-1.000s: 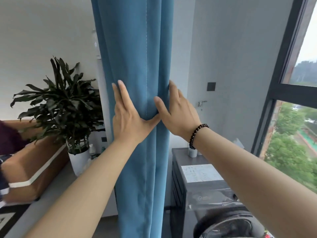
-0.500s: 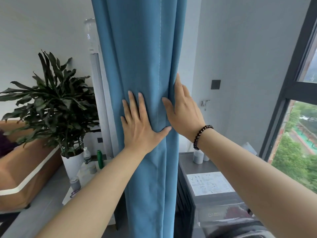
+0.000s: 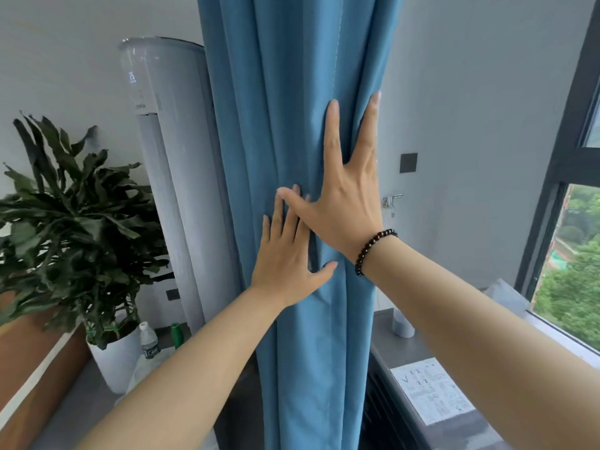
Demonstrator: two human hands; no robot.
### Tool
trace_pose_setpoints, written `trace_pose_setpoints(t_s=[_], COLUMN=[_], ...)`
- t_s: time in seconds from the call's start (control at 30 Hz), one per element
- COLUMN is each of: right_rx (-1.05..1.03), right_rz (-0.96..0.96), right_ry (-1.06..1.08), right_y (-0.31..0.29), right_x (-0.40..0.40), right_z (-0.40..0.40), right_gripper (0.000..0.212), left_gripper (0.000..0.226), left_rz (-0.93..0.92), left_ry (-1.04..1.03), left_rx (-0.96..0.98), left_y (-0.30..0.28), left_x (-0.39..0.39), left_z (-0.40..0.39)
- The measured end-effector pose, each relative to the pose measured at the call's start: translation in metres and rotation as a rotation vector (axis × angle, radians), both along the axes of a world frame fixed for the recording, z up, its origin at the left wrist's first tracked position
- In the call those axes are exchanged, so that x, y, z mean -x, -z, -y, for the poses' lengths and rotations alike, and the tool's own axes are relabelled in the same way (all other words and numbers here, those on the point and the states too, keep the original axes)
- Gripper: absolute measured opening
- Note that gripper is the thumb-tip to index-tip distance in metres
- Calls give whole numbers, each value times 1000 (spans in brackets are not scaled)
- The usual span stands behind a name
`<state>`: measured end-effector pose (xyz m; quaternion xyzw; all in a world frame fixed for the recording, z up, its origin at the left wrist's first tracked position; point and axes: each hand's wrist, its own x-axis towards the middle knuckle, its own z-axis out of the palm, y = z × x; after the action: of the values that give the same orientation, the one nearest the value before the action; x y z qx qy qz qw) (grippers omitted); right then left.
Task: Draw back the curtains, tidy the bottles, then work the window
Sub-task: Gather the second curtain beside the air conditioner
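Curtain (image 3: 292,92) now bunched tighter; right hand (image 3: 344,203) has climbed, left hand (image 3: 289,258) below, both flat, ungripping; bottles next.

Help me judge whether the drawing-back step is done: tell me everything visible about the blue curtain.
The blue curtain is a plain, matte woven cloth, gathered into a narrow upright column of deep vertical folds with a stitched hem line running down it. It hangs between the white tower unit and the grey wall. The left hand and right hand both press flat on it, fingers spread, the right overlapping the left's fingertips. Its top and bottom are out of view.
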<state>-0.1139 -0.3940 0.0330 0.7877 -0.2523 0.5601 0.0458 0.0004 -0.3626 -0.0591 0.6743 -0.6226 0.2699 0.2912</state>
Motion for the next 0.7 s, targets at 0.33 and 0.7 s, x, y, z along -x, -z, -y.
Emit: trace_pose_setpoints(t_s=[0.33,0.7], right_rx=[-46,-20], right_rz=[-56,-48], right_ry=[135,-36], right_y=[15,25], right_x=[-78,-138], right_z=[27,65], right_gripper=[105,100], left_gripper=[91,135], left_rz=[140,-147], left_ry=[74,-155], left_rx=[-13,232], left_y=[46,53], left_x=[-81,-131], left_z=[21,32])
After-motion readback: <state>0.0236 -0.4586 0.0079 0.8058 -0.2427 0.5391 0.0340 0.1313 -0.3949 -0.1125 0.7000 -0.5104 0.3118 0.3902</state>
